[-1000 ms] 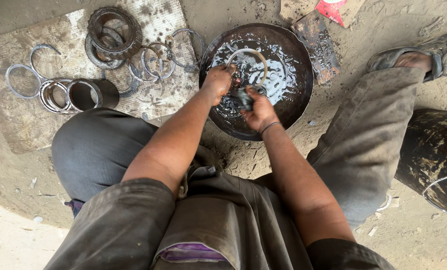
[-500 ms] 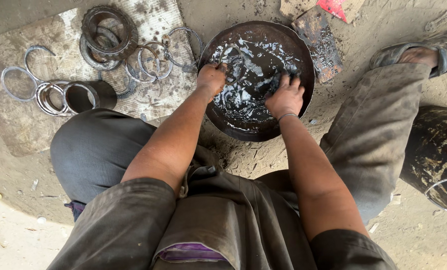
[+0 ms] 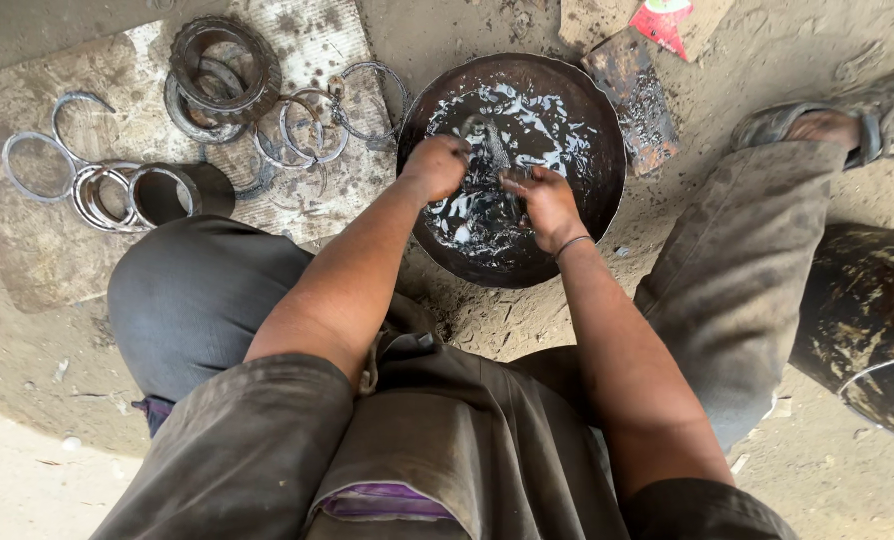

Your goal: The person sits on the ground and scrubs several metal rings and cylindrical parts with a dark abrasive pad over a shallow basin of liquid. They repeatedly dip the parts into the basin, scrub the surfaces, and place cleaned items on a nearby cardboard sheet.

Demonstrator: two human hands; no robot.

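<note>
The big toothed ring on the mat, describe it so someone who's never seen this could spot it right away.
Start at the round dark pan of black liquid where both hands work. Left of it, a worn mat holds many thin metal rings. The toothed ring lies at the mat's top edge: dark, thick and notched round its rim, unlike the thin, bright rings beside it.

Even, bright daylight, soft and diffuse; no hard-edged shadows. White glare patches break across the dark liquid in the round pan (image 3: 607, 110). Focus is sharp at centre. Wide-angle distortion bends the edges, and the ground (image 3: 27, 480) at lower left is washed pale.
</note>
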